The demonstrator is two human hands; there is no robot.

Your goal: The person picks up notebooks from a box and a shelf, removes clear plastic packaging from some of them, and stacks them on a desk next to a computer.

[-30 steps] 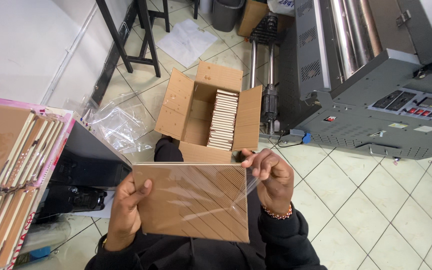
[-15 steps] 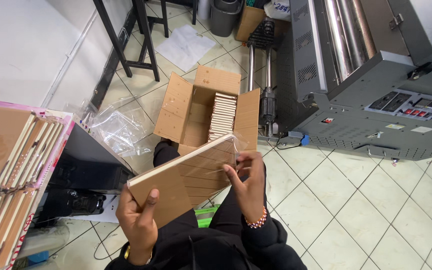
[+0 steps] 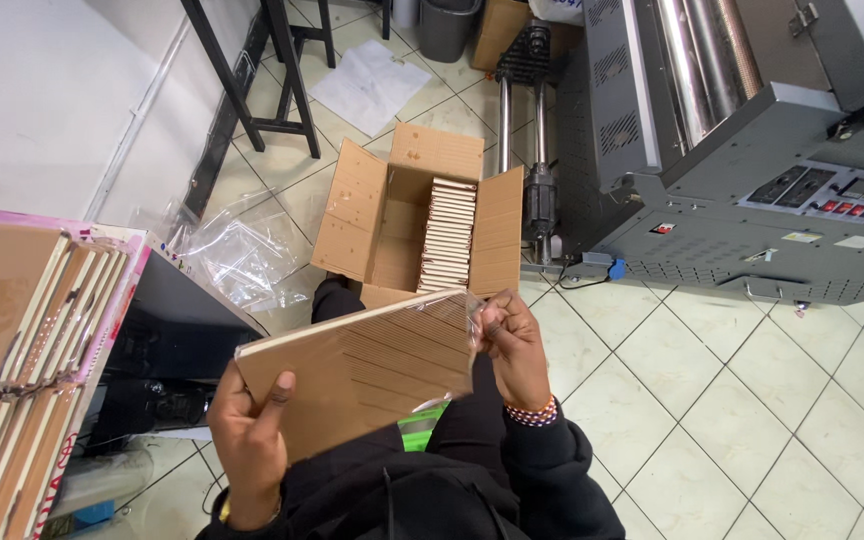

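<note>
Head view: the left hand (image 3: pixel 252 440) is raised palm-up from the lower left, its thumb lying over the near face of a flat brown pack (image 3: pixel 362 365) and its fingers hidden beneath, gripping the pack's lower left corner. The right hand (image 3: pixel 514 345) comes in from the right, wrist bent, a beaded bracelet (image 3: pixel 530 411) round it; its fingertips are closed on the clear wrap at the pack's upper right corner. The pack is held tilted over the person's lap, right end higher, with grooved lines across its face. Just beyond it on the tiled floor stands an open cardboard box (image 3: pixel 362 215), flaps spread, with a row of pale slabs (image 3: pixel 449 232) standing on edge inside. Loose clear plastic (image 3: pixel 227 255) lies left of the box. At far left, brown boards (image 3: pixel 12 330) are stacked in a pink-edged holder. A grey machine (image 3: pixel 752 150) with a button panel fills the right.
</note>
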